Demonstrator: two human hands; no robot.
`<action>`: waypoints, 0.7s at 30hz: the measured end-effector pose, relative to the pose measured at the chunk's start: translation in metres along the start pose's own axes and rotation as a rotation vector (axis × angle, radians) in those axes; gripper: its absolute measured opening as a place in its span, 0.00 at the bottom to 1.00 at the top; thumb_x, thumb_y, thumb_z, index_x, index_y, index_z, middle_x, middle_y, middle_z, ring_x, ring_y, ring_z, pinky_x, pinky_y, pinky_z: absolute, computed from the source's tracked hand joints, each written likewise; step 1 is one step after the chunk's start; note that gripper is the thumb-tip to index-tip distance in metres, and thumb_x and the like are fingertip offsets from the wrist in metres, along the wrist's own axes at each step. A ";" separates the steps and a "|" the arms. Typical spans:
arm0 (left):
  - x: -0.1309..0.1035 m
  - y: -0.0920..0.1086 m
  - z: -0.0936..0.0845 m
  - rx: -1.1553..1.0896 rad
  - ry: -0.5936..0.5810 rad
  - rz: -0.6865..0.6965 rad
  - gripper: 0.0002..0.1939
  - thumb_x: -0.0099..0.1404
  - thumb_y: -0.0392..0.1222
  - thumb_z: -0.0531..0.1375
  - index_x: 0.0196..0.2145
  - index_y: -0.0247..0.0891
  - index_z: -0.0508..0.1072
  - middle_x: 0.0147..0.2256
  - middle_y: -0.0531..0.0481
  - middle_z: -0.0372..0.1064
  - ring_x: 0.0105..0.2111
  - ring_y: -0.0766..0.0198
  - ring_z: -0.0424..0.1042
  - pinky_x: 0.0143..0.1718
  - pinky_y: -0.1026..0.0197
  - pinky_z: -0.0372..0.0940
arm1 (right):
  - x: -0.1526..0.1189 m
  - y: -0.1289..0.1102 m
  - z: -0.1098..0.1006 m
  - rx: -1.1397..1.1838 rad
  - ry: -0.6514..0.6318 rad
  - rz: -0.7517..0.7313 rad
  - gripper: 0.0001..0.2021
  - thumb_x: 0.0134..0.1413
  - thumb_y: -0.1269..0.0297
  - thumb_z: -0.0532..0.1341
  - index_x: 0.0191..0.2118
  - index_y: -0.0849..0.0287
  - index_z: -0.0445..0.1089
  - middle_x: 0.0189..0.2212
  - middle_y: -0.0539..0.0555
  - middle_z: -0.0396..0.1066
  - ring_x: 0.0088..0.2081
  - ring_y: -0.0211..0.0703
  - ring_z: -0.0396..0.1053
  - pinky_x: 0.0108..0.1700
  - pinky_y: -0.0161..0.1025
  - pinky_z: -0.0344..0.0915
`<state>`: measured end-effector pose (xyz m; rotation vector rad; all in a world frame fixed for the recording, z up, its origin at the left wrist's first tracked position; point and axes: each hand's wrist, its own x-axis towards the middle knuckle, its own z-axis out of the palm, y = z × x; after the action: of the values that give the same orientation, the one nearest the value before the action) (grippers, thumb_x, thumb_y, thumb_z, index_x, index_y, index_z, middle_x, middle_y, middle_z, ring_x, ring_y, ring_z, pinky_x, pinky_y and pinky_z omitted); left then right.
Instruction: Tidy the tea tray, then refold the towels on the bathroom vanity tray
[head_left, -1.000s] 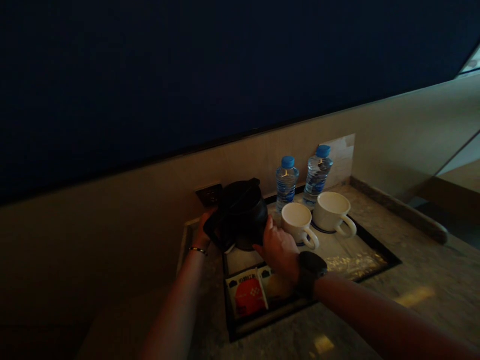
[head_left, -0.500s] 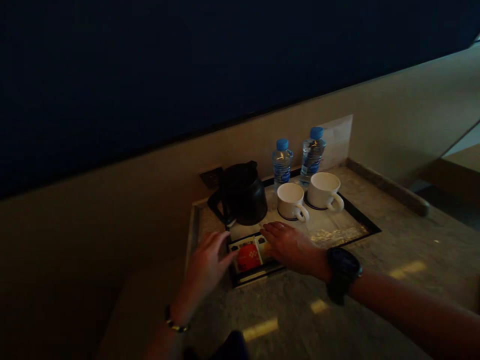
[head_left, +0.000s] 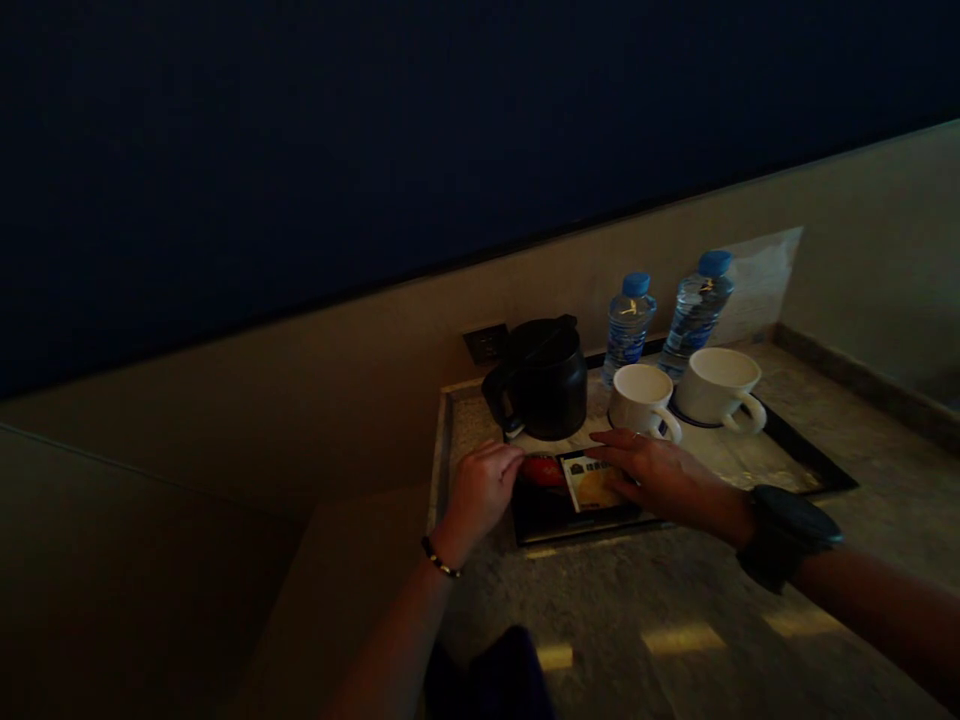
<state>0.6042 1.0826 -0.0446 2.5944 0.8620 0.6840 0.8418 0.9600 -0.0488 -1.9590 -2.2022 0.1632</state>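
Observation:
My left hand (head_left: 480, 490) is at the tray's left front corner, thumb and fingers closed on the left edge of a red sachet (head_left: 543, 471). The sachet looks tipped, its far part up. Next to it on the right is a pale yellow sachet (head_left: 589, 484) with dark print. My right hand (head_left: 656, 472), with a dark watch on the wrist, reaches over this sachet's right side with fingers stretched out, covering part of it. Both sachets are at the front of the black-rimmed tray (head_left: 600, 527).
A black kettle (head_left: 547, 390) stands behind the sachets. Two white mugs (head_left: 637, 395) and two blue-capped water bottles (head_left: 628, 325) are to its right. A wall socket (head_left: 486, 345) is behind the kettle. The stone counter (head_left: 675, 590) extends in front.
My left hand has closed on the red sachet, which has shifted back and tipped. My right hand has uncovered more of the yellow sachet. The whole view has swung left.

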 end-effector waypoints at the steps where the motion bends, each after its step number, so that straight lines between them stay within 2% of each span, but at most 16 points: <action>1: -0.002 -0.001 -0.010 -0.077 0.061 -0.051 0.09 0.68 0.38 0.55 0.35 0.37 0.76 0.32 0.49 0.76 0.33 0.64 0.74 0.37 0.62 0.67 | 0.002 0.000 0.001 0.000 0.001 -0.007 0.22 0.59 0.74 0.60 0.59 0.58 0.68 0.61 0.59 0.62 0.57 0.55 0.65 0.59 0.55 0.66; 5: -0.006 -0.006 -0.051 -0.333 0.262 -0.325 0.10 0.65 0.46 0.55 0.35 0.37 0.71 0.26 0.53 0.71 0.22 0.67 0.71 0.24 0.66 0.64 | 0.008 -0.002 0.007 0.032 0.029 -0.060 0.20 0.59 0.74 0.59 0.56 0.57 0.71 0.60 0.58 0.63 0.56 0.54 0.67 0.57 0.55 0.68; 7: -0.007 -0.009 -0.062 -0.364 0.235 -0.371 0.10 0.63 0.46 0.55 0.35 0.37 0.70 0.25 0.54 0.71 0.21 0.68 0.70 0.23 0.67 0.64 | 0.011 -0.001 0.010 0.042 0.053 -0.071 0.21 0.58 0.74 0.59 0.57 0.59 0.69 0.59 0.60 0.64 0.54 0.55 0.69 0.56 0.55 0.69; 10: -0.010 -0.009 -0.057 -0.268 0.140 -0.334 0.11 0.64 0.45 0.54 0.34 0.37 0.72 0.23 0.54 0.69 0.21 0.68 0.68 0.23 0.67 0.60 | 0.015 -0.001 0.015 0.070 0.061 -0.051 0.19 0.58 0.73 0.60 0.56 0.61 0.69 0.58 0.62 0.65 0.53 0.55 0.69 0.55 0.54 0.69; 15: -0.008 0.000 -0.037 -0.140 0.122 -0.201 0.11 0.66 0.42 0.53 0.34 0.37 0.74 0.26 0.53 0.73 0.24 0.70 0.68 0.28 0.67 0.58 | 0.020 0.000 0.018 0.187 0.078 0.027 0.12 0.55 0.74 0.60 0.46 0.60 0.71 0.51 0.60 0.71 0.48 0.53 0.72 0.50 0.50 0.70; 18: -0.005 0.005 -0.035 -0.127 0.122 -0.167 0.11 0.67 0.42 0.53 0.34 0.37 0.74 0.26 0.53 0.72 0.23 0.70 0.67 0.27 0.68 0.57 | 0.013 -0.002 0.016 0.264 0.132 -0.047 0.05 0.54 0.75 0.59 0.34 0.59 0.70 0.50 0.58 0.71 0.49 0.49 0.71 0.49 0.45 0.69; 21: -0.003 0.007 -0.037 -0.112 0.147 -0.145 0.11 0.68 0.42 0.53 0.34 0.37 0.74 0.26 0.54 0.72 0.22 0.70 0.66 0.27 0.68 0.57 | -0.003 -0.006 0.013 0.315 0.127 -0.103 0.07 0.58 0.73 0.56 0.32 0.58 0.69 0.43 0.56 0.73 0.43 0.45 0.72 0.44 0.41 0.69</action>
<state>0.5854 1.0810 -0.0120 2.3796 1.0137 0.8626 0.8338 0.9571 -0.0603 -1.6386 -2.0465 0.3381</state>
